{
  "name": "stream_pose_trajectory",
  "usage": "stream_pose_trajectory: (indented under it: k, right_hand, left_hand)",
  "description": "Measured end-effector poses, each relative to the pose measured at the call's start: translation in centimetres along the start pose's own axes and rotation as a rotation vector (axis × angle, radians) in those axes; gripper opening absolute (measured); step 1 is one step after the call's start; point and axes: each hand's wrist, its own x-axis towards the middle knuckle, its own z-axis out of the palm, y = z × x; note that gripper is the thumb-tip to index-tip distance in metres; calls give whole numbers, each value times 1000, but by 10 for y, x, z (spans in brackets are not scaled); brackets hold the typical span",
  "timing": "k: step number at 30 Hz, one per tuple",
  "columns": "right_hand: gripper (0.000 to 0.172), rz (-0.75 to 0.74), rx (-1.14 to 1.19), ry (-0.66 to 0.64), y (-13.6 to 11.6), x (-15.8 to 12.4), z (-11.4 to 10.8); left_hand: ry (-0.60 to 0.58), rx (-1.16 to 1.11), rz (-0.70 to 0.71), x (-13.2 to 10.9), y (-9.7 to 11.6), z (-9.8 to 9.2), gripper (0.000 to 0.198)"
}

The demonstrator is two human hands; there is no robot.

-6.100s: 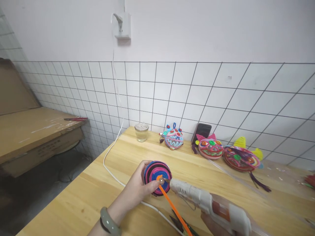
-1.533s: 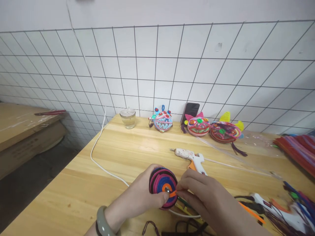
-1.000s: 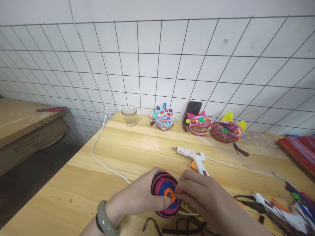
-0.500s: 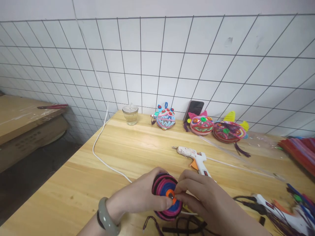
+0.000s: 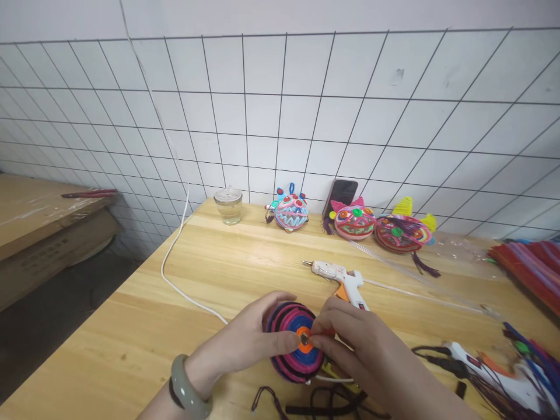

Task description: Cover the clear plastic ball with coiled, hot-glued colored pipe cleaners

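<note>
My left hand [image 5: 258, 332] is wrapped round a ball [image 5: 289, 361] covered in coiled pink, black and blue pipe cleaner, its thumb resting near the orange centre. From the right, my right hand [image 5: 345, 332] pinches at that orange centre, where a small dark piece shows between the fingertips; its kind is too small to make out. Beyond the hands lies a white hot glue gun [image 5: 336, 277] with an orange trigger. A dark cord loop [image 5: 269, 396] and black strips lie just below the ball.
Along the wall stand a glass with a lid [image 5: 228, 207], a blue decorated ball [image 5: 291, 211], a phone [image 5: 341, 195] and two pink animal-face ornaments [image 5: 353, 220]. At right are a second glue gun [image 5: 490, 373] and pipe cleaner bundles [image 5: 529, 265]. A white cable [image 5: 175, 286] crosses the left side.
The ball has turned slightly in my left hand and shifted a little left and up. My right fingertips stay at its orange centre. The whole view has shifted slightly.
</note>
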Motion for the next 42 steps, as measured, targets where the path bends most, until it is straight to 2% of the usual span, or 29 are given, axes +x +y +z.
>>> stream_pose_trajectory:
  k: [3,8,11,16,20,24,29,35,42]
  right_hand:
    - [10,31,-9,23,-2,0,0]
    - [11,95,27,63,-4,1,6]
    - [11,132,16,104,-4,1,10]
    - [12,185,25,130,-4,0,12]
    - [14,165,47,141,-5,1,14]
    - [14,158,57,157,-6,3,16]
    - [16,167,112,110,-10,3,13]
    - [14,174,142,2,-11,-1,4]
    - [9,164,60,-33,-1,1,-3]
  left_hand:
    - [28,-88,-17,1,-5,3,59]
    - [93,-113,46,5,-6,8,40]
    - [124,-105,56,6,-4,9,36]
    - [161,-58,86,5,-1,10,44]
    - [145,-60,48,4,-2,11,48]
    - [187,-12,2,4,-5,11,57]
    - [231,67,-61,3,-2,11,67]
    - [238,162,-44,2,-3,10,66]
    - [233,232,-34,0,-4,9,63]
